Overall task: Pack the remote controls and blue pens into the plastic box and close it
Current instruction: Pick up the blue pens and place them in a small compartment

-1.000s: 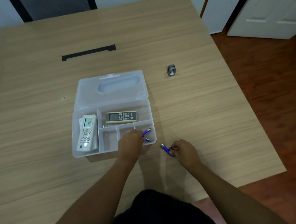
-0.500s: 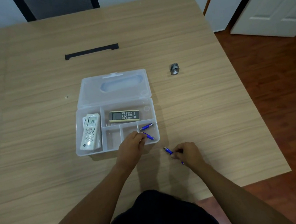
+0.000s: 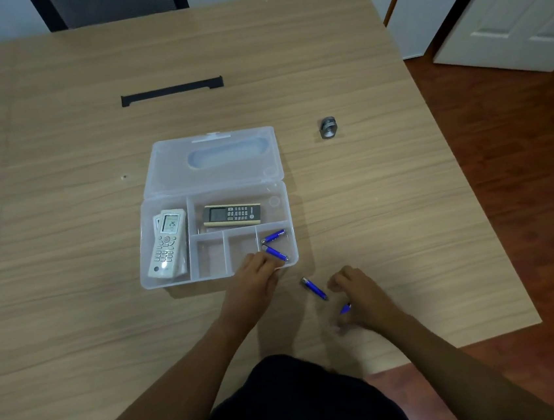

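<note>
The clear plastic box [image 3: 160, 283] lies open with its lid [image 3: 162, 174] folded back flat. A white remote [image 3: 167, 243] fills the left compartment and a beige-and-black remote [image 3: 231, 214] lies in the top one. Two blue pens [image 3: 273, 236] [image 3: 276, 253] rest in the bottom right compartment. My left hand [image 3: 254, 280] is at the box's front wall, its loosely curled fingertips at the nearer pen's end. A third blue pen [image 3: 314, 288] lies on the table, just left of my right hand [image 3: 359, 295]. That hand is curled over a fourth blue pen [image 3: 345, 308], of which only the tip shows.
A small grey metal cylinder [image 3: 328, 127] stands on the table right of the lid. A black strip [image 3: 172, 90] lies further back. The table's right edge [image 3: 496, 231] drops to a wooden floor, with white doors beyond. A dark chair stands at the far side.
My left hand has let the pens settle in the bottom right compartment and drawn back slightly. My right hand slid toward me and right, leaving one pen on the table.
</note>
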